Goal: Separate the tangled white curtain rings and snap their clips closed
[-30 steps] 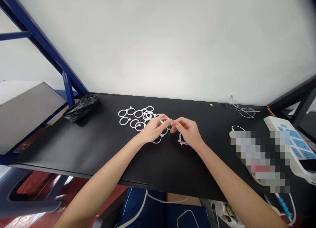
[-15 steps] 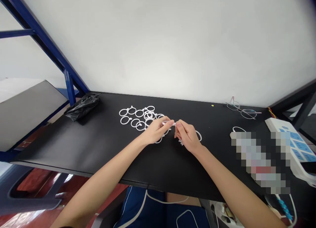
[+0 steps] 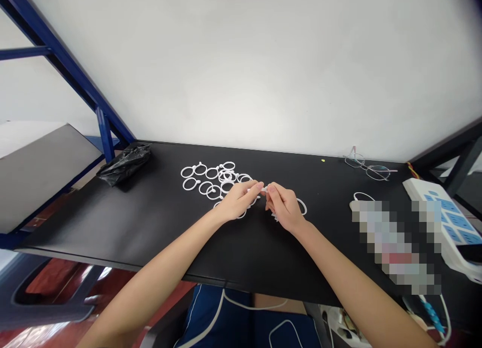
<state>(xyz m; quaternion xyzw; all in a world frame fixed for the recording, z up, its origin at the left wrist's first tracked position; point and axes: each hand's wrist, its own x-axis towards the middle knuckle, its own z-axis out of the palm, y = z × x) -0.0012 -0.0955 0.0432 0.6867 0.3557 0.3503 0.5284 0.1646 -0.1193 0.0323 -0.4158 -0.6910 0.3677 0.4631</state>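
Between my two hands is a white curtain ring, its small end piece (image 3: 264,189) showing in the gap between the fingertips. My left hand (image 3: 240,198) is closed in a pinch on the ring, most of which its fingers cover. From the other side, my right hand (image 3: 284,205) pinches the small end, thumb against bent fingers. To the left lie several loose white curtain rings (image 3: 190,184) in a loose cluster, some overlapping and partly behind my left hand. Another white ring (image 3: 304,207) shows just right of my right hand. Small white pieces (image 3: 275,217) peek out under that hand.
The black table (image 3: 150,227) meets a white wall. A crumpled black plastic bag (image 3: 124,164) lies at the left. Eyeglasses (image 3: 377,172) rest at the back right. A blurred-out object (image 3: 393,247) and a white power strip (image 3: 444,222) are at the right.
Less of the held ring shows now above my left fingers, and the two hands sit slightly closer together. The rings on the table lie as before.
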